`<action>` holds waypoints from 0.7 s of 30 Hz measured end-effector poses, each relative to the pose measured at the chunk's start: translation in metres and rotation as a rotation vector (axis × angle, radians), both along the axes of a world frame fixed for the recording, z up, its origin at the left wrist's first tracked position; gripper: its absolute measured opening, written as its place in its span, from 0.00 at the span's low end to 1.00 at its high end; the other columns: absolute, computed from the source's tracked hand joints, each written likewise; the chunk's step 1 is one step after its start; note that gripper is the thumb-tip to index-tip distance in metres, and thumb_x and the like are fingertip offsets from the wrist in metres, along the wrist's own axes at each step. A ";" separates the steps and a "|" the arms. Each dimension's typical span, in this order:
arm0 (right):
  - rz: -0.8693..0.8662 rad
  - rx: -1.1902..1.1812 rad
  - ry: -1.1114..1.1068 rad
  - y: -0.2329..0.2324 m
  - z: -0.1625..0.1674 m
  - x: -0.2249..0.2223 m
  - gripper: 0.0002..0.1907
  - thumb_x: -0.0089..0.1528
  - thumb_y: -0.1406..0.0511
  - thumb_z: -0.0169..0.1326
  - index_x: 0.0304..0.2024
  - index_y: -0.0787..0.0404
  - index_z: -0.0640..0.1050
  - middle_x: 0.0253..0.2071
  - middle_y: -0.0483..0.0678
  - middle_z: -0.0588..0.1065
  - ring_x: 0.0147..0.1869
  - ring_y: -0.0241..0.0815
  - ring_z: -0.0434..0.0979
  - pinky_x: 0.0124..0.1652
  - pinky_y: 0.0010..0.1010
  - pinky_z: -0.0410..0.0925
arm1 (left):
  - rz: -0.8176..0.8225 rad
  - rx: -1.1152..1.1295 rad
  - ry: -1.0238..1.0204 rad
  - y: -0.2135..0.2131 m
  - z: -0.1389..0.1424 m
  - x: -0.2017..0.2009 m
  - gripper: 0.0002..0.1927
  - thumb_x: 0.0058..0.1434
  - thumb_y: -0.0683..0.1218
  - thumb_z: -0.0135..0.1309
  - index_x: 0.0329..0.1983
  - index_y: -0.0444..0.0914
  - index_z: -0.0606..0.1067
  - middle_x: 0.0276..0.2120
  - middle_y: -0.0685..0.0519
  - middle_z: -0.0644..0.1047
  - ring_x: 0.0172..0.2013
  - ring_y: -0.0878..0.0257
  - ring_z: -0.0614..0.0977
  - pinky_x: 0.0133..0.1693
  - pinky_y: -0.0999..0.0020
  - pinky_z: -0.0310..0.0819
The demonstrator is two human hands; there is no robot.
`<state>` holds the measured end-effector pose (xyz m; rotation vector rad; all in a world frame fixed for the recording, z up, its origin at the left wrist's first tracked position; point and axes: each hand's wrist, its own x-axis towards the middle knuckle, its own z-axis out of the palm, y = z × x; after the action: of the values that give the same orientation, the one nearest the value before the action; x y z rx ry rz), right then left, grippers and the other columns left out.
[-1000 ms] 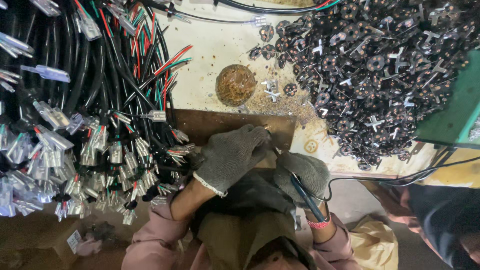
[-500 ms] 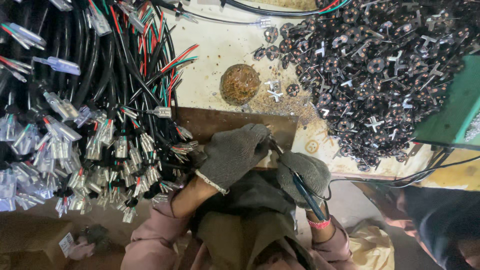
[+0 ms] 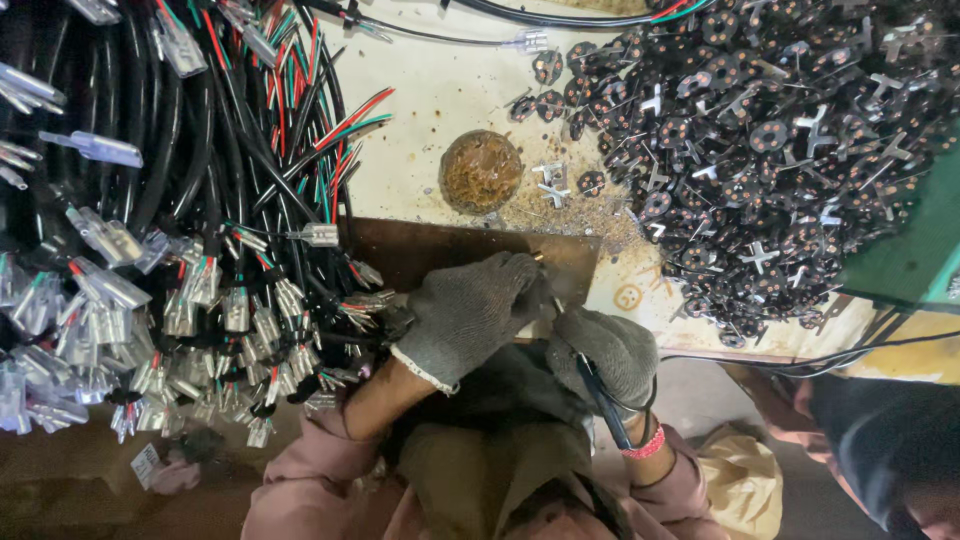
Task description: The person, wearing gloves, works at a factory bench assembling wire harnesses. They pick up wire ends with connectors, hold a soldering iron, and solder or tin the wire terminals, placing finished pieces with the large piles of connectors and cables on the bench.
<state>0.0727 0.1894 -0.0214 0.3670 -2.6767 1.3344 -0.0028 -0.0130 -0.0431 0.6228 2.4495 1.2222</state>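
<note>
Both hands in grey knit work gloves w/ pale cuff edging: left hand (image 3: 470,312), right hand (image 3: 605,350); pink long sleeves (image 3: 300,480) pushed up off forearms; red-pink band (image 3: 643,447) at right wrist; olive-brown apron front near centre (image 3: 480,470).

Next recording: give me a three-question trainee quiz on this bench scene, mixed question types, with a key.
1. True or false: both hands wear grey knit gloves.
2. The pile of small black round parts lies on which side of the bench? A) left B) right C) under the brown plate
3. Fill in: the right hand grips a slim dark ____ with a cord.

Key: 1 true, left hand too. 2 B; the wire bundles lie left. 3 tool.
</note>
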 end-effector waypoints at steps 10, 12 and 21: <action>-0.111 0.070 0.005 -0.002 -0.009 0.010 0.16 0.54 0.68 0.66 0.44 0.58 0.77 0.36 0.54 0.80 0.38 0.54 0.83 0.40 0.39 0.75 | 0.027 0.064 0.058 0.002 -0.003 0.003 0.10 0.62 0.49 0.60 0.44 0.43 0.77 0.37 0.48 0.80 0.35 0.49 0.84 0.35 0.56 0.78; -0.159 0.082 -0.023 -0.004 -0.011 0.012 0.15 0.54 0.69 0.65 0.43 0.59 0.78 0.36 0.53 0.79 0.37 0.54 0.82 0.39 0.39 0.74 | 0.017 0.026 0.043 0.001 -0.001 0.002 0.10 0.63 0.50 0.59 0.44 0.41 0.77 0.37 0.48 0.80 0.35 0.49 0.84 0.35 0.56 0.78; -0.110 0.074 -0.007 0.002 -0.013 0.012 0.16 0.54 0.68 0.66 0.44 0.60 0.78 0.38 0.52 0.81 0.40 0.54 0.83 0.41 0.39 0.74 | 0.006 0.009 0.032 0.001 0.002 -0.002 0.10 0.61 0.50 0.59 0.43 0.42 0.77 0.36 0.46 0.80 0.34 0.48 0.83 0.34 0.54 0.78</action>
<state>0.0848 0.1910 -0.0345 0.2193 -2.7135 1.2115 -0.0052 -0.0120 -0.0416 0.6433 2.4752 1.2361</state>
